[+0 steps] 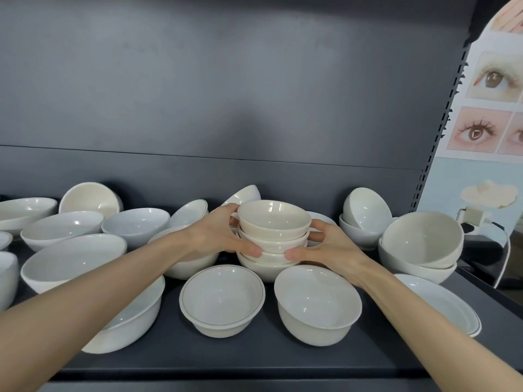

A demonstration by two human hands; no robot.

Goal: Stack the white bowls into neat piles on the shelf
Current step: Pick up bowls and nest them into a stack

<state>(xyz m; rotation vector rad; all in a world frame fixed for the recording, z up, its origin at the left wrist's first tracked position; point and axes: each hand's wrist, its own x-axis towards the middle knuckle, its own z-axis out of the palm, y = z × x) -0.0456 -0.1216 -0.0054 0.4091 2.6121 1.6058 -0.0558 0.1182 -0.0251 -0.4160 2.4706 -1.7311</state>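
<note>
While both arms reach forward over the dark shelf (283,357), the hands meet around a stack of small cream bowls (273,239) standing near the middle of it, towards the back. The left hand (220,233) wraps the stack's left side, its thumb pressed to the near wall low down and its fingers curled round the far side. The right hand (331,247) mirrors it on the right, thumb tip low on the near face and fingers bent behind the bowls. So the pile is gripped from both sides, about four bowls nested upright. I cannot tell whether the bottom one is on the shelf or just off it.

Loose bowls crowd round on every side. Just in front of the stack sits a gold-rimmed bowl (222,298), and beside that a plain white bowl (317,304) under the right wrist. The left forearm passes over a large white bowl (133,321). To the right lies a flat plate (441,301), with a tilted nested pair of bowls (421,244) behind it and two more bowls (365,216) further back. Wide shallow bowls (62,227) fill the left of the shelf, some tipped on their sides. Beyond the right upright hangs a poster of eyes (492,108).
</note>
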